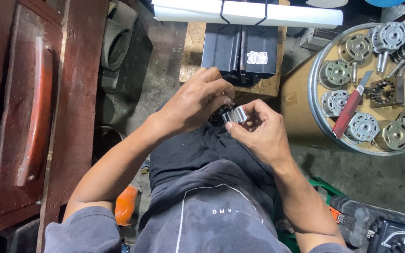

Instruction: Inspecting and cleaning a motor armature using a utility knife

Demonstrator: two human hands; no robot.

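Note:
My right hand (pixel 258 129) pinches a small grey metal part (pixel 236 115) between thumb and fingers, held above my lap. My left hand (pixel 198 100) is closed over the top of the same part, fingertips pressed on something tiny at its upper edge that I cannot make out. Both hands meet just in front of a black metal box (pixel 240 49) that rests on a wooden block (pixel 194 44).
A round tray (pixel 312 100) at the right holds several small motor parts and a red-handled knife (pixel 350 107). A dark red wooden cabinet (pixel 29 112) stands at the left. A white tube (pixel 244 13) lies across the top. An orange object (pixel 126 204) sits by my left elbow.

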